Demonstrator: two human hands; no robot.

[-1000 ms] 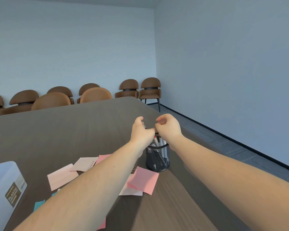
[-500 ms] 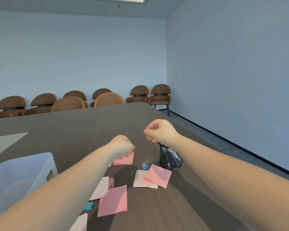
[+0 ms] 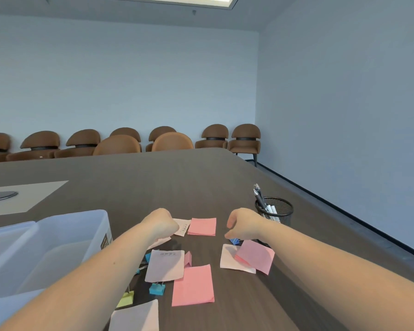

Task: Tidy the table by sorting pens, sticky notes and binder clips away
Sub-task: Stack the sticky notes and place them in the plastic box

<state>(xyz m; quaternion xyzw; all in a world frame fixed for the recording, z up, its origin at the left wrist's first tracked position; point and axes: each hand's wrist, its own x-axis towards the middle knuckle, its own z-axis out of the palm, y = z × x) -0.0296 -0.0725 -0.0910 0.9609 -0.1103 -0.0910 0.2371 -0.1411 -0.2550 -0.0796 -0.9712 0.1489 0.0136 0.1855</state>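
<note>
Pink and pale sticky notes lie scattered on the dark table (image 3: 201,182): a pink note (image 3: 202,226) between my hands, a larger pink note (image 3: 193,285) nearer me, and a pale note (image 3: 165,266). My left hand (image 3: 161,223) is curled, knuckles up, over another pale note (image 3: 183,226); its fingertips are hidden. My right hand (image 3: 243,224) pinches down on a blue binder clip (image 3: 234,241) that rests on the table. A black mesh pen cup (image 3: 276,211) holding pens (image 3: 258,194) stands just right of that hand.
A clear plastic bin (image 3: 58,235) sits at the left. A teal binder clip (image 3: 157,289) and a yellow-green clip (image 3: 126,299) lie near my left forearm. Overlapping pink and pale notes (image 3: 256,256) lie under my right wrist. Brown chairs (image 3: 172,142) line the far end.
Both hands left the pen cup and dropped to the table. The left hand moved left over the notes; the right hand came down onto the blue binder clip. My view tilted up and left.
</note>
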